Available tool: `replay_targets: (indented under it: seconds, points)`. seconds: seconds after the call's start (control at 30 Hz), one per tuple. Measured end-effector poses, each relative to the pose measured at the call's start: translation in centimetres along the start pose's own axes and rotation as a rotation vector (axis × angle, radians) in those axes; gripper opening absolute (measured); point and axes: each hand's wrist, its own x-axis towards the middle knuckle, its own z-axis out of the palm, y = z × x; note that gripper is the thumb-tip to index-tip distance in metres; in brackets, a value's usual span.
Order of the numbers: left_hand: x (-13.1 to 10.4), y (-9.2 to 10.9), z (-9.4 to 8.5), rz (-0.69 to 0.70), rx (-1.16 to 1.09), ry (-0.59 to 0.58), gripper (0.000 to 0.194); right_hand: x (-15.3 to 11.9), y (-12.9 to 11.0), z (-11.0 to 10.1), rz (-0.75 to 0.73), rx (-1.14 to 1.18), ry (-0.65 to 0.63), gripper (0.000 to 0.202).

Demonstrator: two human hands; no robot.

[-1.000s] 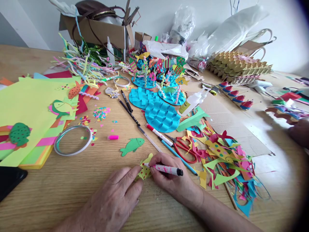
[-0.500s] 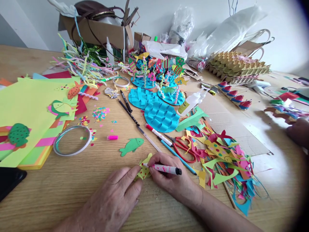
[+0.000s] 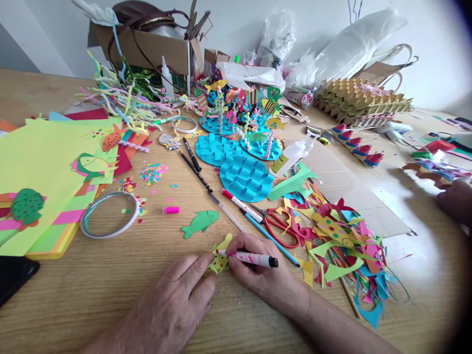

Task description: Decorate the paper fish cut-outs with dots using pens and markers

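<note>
A yellow paper fish (image 3: 220, 264) with small red dots lies on the table between my hands. My left hand (image 3: 177, 290) pins its left side, thumb and forefinger closed on the edge. In my right hand (image 3: 261, 282) is a white and pink felt-tip marker (image 3: 254, 258), its tip against the fish and its black end pointing right. Part of the fish is hidden under my fingers. Just beyond it lies a plain green paper fish (image 3: 201, 223) with a drawn outline. A loose pink marker cap (image 3: 171, 210) rests to the left of that.
Red-handled scissors (image 3: 282, 228) and pens lie beyond my right hand, beside a heap of paper scraps (image 3: 354, 250). Blue woven paper discs (image 3: 246, 178) and glue bottles (image 3: 287, 157) stand farther back. Tape (image 3: 85, 226) and coloured sheets (image 3: 44, 147) are left. Another person's hand (image 3: 457, 201) shows at right.
Almost nothing differs: the view has shifted very slightly. Both hands keep their places, with the marker tip still on the yellow fish.
</note>
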Motion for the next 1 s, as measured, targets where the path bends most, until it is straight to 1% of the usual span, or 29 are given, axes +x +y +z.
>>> replay_targets:
  seconds: [0.13, 0.37, 0.47, 0.57, 0.7, 0.9, 1.0]
  points:
    - [-0.13, -0.12, 0.07, 0.016, 0.025, -0.020, 0.035, 0.02, 0.01, 0.09, -0.016, -0.020, 0.008, 0.012]
    - [-0.23, -0.01, 0.26, 0.021, 0.052, -0.007, 0.038, 0.06, -0.11, 0.17, -0.017, -0.026, 0.000, 0.012]
    - [-0.25, 0.01, 0.27, 0.038, 0.075, -0.003, 0.037, 0.04, -0.10, -0.01, 0.016, 0.007, -0.004, 0.010]
    - [-0.27, -0.01, 0.24, 0.025, 0.057, -0.018, 0.035, -0.07, 0.01, -0.28, 0.061, 0.045, 0.029, 0.008]
    - [-0.37, -0.08, 0.24, 0.002, 0.036, -0.031, 0.032, -0.18, 0.08, -0.46, 0.047, 0.030, 0.041, 0.008]
    - [-0.51, -0.18, 0.22, 0.031, 0.059, 0.007, 0.035, -0.18, 0.01, -0.46, 0.025, 0.002, 0.033, 0.009]
    - [-0.41, -0.17, 0.23, 0.011, 0.040, 0.020, 0.035, -0.20, 0.07, -0.51, 0.024, 0.005, 0.031, 0.009]
